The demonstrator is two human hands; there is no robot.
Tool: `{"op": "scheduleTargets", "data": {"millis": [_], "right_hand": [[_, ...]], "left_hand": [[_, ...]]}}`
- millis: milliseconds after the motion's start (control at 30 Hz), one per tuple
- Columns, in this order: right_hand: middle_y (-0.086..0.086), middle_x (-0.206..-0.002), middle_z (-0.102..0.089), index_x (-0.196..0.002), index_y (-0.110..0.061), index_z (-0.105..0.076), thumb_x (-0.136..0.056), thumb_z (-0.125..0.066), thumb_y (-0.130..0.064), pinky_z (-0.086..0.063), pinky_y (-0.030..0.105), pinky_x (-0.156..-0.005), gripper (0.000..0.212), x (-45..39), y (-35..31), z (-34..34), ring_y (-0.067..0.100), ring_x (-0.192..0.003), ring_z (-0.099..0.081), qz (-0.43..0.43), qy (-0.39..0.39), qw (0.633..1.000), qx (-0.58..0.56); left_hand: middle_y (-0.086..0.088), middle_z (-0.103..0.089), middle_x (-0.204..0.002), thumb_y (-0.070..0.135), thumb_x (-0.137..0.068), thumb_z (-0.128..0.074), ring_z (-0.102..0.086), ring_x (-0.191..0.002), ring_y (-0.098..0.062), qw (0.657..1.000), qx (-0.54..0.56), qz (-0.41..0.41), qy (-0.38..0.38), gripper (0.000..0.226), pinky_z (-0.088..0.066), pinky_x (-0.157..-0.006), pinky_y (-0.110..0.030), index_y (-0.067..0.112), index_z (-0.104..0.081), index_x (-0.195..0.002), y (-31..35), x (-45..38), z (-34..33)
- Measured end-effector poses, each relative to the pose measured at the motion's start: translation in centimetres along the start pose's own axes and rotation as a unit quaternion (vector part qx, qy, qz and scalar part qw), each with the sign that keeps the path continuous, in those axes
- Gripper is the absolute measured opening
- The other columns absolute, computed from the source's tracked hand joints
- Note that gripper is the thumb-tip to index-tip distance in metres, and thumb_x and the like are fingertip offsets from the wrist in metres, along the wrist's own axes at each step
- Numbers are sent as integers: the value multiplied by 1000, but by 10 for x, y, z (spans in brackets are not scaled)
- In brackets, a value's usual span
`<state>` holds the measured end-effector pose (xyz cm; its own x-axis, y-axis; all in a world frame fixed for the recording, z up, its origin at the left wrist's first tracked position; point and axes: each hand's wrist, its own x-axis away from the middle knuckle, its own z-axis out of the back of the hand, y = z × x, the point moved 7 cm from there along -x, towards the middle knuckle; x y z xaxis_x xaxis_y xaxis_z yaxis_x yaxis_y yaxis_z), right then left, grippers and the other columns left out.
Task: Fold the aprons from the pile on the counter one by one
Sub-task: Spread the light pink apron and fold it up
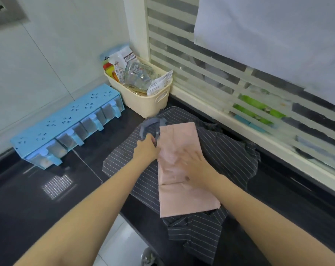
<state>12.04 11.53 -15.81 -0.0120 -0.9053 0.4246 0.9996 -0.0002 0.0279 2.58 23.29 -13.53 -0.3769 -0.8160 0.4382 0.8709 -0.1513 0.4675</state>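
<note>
A pink apron (pixel 180 194), folded into a long narrow strip, lies on top of a dark striped apron (pixel 230 150) spread over the black counter (pixel 28 204). My right hand (pixel 195 166) rests flat on the middle of the pink strip, fingers straight and blurred by motion. At the strip's far left edge my left hand (pixel 146 148) has its fingers curled round a grey strap (pixel 149 124) and the cloth edge. Part of the striped apron hangs over the counter's front edge.
A blue spice-box rack (pixel 66 125) stands against the tiled wall at the left. A cream basket (pixel 143 95) full of packets sits in the corner just beyond the aprons. A slatted window frame (pixel 239 104) runs along the right.
</note>
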Motion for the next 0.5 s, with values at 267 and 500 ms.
{"op": "scheduleTargets", "data": {"millis": [267,500], "right_hand": [[9,-121,-44,-120,-7,-47,-90,-52,-43,-39,31,-84,46,45,-3,2,22,-100,-45,111,60,992,14],[9,-140,-24,-139,-4,-27,-76,-68,-50,-32,45,-107,88,50,-18,-34,30,-132,-19,134,-118,982,57]], "left_hand": [[-15,-22,-144,36,-87,-61,-29,-129,-37,962,-265,-68,-7,73,-40,-100,-43,15,-21,-144,0,30,-27],[-11,-27,-143,53,-83,-60,-32,-129,-31,928,-354,-105,39,78,-30,-107,-44,17,-24,-143,-21,33,-32]]}}
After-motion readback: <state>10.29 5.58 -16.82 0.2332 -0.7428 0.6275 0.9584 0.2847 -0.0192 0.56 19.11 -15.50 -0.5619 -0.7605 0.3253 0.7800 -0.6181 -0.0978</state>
